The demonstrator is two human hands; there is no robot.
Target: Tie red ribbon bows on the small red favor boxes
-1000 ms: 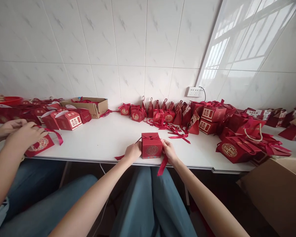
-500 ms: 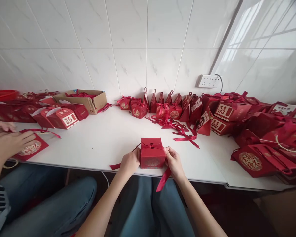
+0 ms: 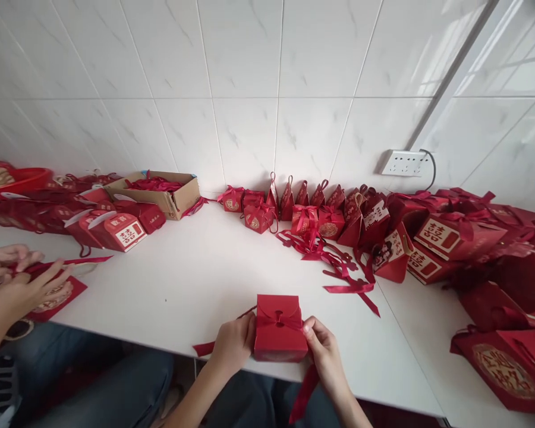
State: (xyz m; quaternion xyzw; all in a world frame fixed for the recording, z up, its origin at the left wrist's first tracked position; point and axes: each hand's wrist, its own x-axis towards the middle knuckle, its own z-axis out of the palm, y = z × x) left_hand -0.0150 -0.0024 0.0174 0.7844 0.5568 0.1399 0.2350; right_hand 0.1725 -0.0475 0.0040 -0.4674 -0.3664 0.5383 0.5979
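Box (image 3: 280,345) sits at the near edge of the table (image 3: 205,267), directly between the two hands, and that middle place is the relation I steer by. It lies to the right of the left hand (image 3: 234,345) and to the left of the right hand (image 3: 324,351); both are right up against it, so I count neither as nearer. From above it looks close to square, with no long axis I can pick out; the ribbon (image 3: 304,395) gives me the line instead, running sideways at the lid's slot. One tail pokes out beyond the left hand, another hangs past the table edge below the right. I read the right hand as nearly closed, thumb and finger pinched on the ribbon at the box's right side. The left is curled against the left wall, fingertips hidden, so I cannot tell whether it grips ribbon or only steadies the box. Loose ribbons (image 3: 339,273) lie farther back, to the right, well apart from both hands.
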